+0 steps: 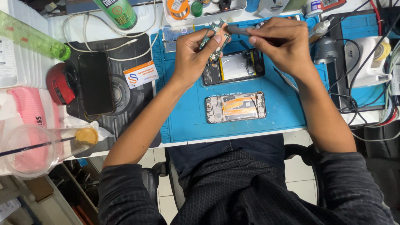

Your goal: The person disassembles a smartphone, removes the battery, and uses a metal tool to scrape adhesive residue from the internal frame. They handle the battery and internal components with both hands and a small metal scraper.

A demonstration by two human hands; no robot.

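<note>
My left hand [193, 54] pinches a small green circuit board [217, 38] and holds it up above the blue work mat [187, 121]. My right hand [281, 41] grips a dark slim tool [238, 29] whose tip touches the top of the board. Under both hands lies an opened phone body [233, 67] with a silver battery. Nearer to me on the mat rests a second opened phone frame [236, 107] with orange strips inside.
A black phone [96, 83] lies face up on a dark mat to the left, beside a red mouse [60, 85] and a white card [141, 74]. A white parts tray [202, 18] and a green can [116, 12] stand at the back. Cables and a white device [368, 58] crowd the right.
</note>
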